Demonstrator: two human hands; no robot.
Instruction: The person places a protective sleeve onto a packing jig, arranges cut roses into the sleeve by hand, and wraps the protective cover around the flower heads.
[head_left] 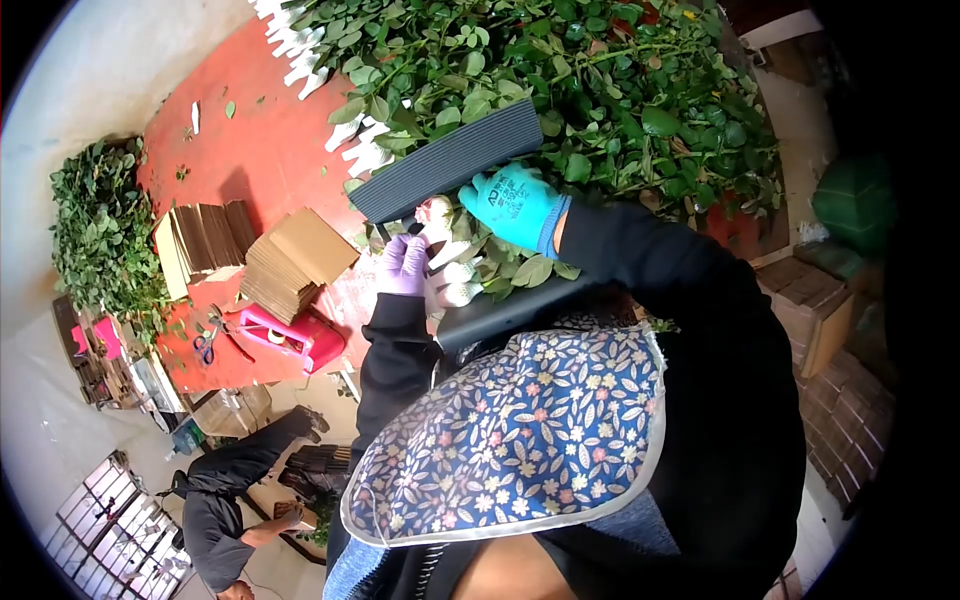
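In the head view, my left hand (pixel 402 266), in a thin purple glove, has its fingers pressed together beside a pale pink-and-white rose head (pixel 436 214). What lies between the fingertips is hidden. My right hand (pixel 514 207), in a teal work glove, curls over the leafy rose stems just right of that bloom; its fingertips are out of sight below. White-netted rose heads (pixel 460 283) lie just below the hands. They rest in a black holder with a ribbed grey side panel (pixel 450 160) behind and a dark front panel (pixel 520 308) close to my apron.
Leafy rose stems (pixel 620 100) pile across the back of the red table (pixel 240 120). Cardboard sheets (pixel 310 255), more cardboard (pixel 205 240), a pink stapler (pixel 292 338) and scissors (pixel 205 346) lie left. Another person (pixel 225 510) works lower left; boxes (pixel 810 310) stand right.
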